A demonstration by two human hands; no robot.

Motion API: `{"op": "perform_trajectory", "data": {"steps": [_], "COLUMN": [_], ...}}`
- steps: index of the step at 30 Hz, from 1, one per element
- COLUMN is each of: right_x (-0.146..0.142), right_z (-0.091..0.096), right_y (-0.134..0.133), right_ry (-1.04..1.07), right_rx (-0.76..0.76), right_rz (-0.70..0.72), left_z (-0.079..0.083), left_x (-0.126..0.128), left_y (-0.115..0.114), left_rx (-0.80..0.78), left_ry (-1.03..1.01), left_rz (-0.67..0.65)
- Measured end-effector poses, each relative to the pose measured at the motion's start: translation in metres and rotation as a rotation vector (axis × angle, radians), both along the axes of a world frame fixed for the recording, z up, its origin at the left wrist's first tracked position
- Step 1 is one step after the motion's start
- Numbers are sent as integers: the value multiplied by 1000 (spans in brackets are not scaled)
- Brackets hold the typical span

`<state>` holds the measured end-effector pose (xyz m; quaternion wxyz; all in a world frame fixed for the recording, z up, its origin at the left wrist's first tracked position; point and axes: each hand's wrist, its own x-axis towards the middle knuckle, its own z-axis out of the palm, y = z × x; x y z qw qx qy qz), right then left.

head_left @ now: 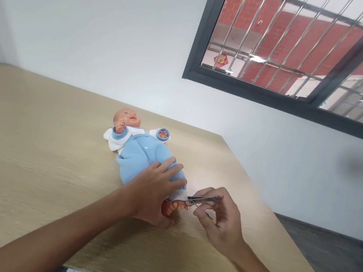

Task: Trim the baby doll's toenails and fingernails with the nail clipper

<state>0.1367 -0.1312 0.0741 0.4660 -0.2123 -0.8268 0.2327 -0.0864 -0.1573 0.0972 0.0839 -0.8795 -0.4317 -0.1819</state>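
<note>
A baby doll (146, 151) in a light blue and white outfit lies on its back on the wooden table, its head toward the wall and its feet toward me. My left hand (157, 187) is wrapped round the doll's lower leg, thumb below and fingers over the blue cloth. Bare doll toes (176, 206) show just beyond that hand. Between the thumb and fingers of my right hand (223, 219) is a metal nail clipper (204, 199). Its tip is at the doll's toes; whether it touches them I cannot tell.
The pale wooden table (42, 154) reaches back to a white wall, and its right edge slants down toward me. A barred window (287, 42) with a dark frame is set in the wall. Dark floor (311, 255) shows past the table's right edge.
</note>
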Motion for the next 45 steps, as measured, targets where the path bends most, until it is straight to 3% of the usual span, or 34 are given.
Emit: {"op": "perform_trajectory", "data": {"steps": [4,8,16,25,38,42,45], "right_x": [7,10,6,-2,-7,-12,-14], "right_z": [14,29,38,65,46,45,47], "right_y": [7,5,6,20,17,16,15], "right_ry": [-105,-286,-351,-477,-298,-310,-309], "right_rx": [-189,-274,-295,-319,-267,-200,-195], "right_rz": [148,157,184,394,352,282,310], "left_z": [0,1,1,0,3,4,5], "left_x": [0,0,0,1,0,1,1], "left_y": [0,0,-1,0,-2,-3,-2], "left_rx": [-6,-9,-15,-7,-33,-43,-51], "left_ry": [-7,-6,-6,0,14,8,12], "left_rz": [0,-3,1,4,6,6,4]}}
